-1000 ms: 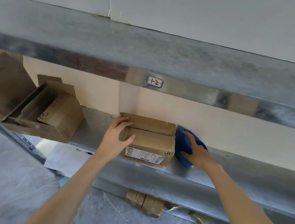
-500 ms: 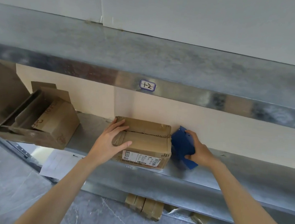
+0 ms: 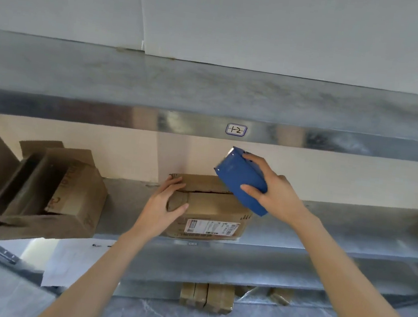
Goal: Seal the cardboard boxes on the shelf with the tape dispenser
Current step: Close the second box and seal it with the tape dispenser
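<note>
Right hand: the fingers and thumb are clamped round the tape dispenser.
Tape dispenser: one is seen, of smooth blue plastic and blocky in shape. It is held tilted over the right end of the box; whether the box is touched cannot be told.
Left hand: the left end of the cardboard box is gripped, with the fingers laid over the top and the thumb spread along the nearer flap.
Cardboard box: one lies under the hands, brown, rectangular and creased. Two top flaps are folded down with a dark seam between them. One white printed label is stuck on the front face.
Shelf: dull grey mottled metal, flat, on which the box is carried.
Tag: one small white tag with a blue border is fixed to the shiny upper shelf edge, above the right hand.
Open box: one lies on its side, flaps spread, well to the left of the left hand.
Paper sheet: one white sheet is seen below the left hand.
Folded cardboard: one bundle lies on the grey floor below the hands.
</note>
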A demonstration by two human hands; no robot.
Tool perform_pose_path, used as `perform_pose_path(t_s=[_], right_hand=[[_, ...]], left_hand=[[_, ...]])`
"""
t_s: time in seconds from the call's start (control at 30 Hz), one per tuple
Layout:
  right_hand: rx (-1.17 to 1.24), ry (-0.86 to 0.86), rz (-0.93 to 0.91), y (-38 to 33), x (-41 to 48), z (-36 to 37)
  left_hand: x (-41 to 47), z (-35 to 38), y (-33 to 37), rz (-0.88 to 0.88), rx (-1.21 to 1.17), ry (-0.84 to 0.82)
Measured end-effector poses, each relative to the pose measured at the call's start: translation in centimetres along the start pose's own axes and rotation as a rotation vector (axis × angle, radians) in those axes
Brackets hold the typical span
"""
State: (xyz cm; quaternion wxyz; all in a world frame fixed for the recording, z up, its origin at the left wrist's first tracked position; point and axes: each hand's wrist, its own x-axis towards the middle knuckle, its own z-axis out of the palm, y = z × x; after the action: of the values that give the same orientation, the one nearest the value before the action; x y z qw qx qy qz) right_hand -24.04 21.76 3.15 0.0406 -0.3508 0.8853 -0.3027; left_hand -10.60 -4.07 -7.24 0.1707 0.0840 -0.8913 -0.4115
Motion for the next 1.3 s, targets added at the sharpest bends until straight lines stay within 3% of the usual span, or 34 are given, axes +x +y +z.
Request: perform_pose_path(t_s=[0.27, 0.53, 0.7, 0.93, 1.17, 1.3], right_hand=[[-0.17, -0.17, -0.077, -3.7, 1.4, 4.6], [-0.355, -0.13, -0.134, -3.2, 1.8, 5.3], [-0.271, -0.033, -0.136, -3.3, 2.1, 4.5], [-0.312, -0.084, -0.263, -5.1, 1.8, 1.9], [-0.379, -0.071, -0.434, -5.0, 0.9, 2.3], [-0.354, -0.021, -0.489, -5.3, 0.4, 2.2]], left_hand=[[-0.3, -0.4, -0.2, -0.062, -0.104, -0.053], [0.1, -0.2, 0.0, -0.029, -0.078, -0.027], [1.1, -1.7, 0.8, 0.053, -0.054, -0.027], [3.1, -4.6, 2.8, -0.04, -0.14, 0.031], [3.7, -6.1, 4.6, -0.04, -0.292, -0.158], [3.2, -6.3, 5.0, 0.005, -0.263, -0.238]])
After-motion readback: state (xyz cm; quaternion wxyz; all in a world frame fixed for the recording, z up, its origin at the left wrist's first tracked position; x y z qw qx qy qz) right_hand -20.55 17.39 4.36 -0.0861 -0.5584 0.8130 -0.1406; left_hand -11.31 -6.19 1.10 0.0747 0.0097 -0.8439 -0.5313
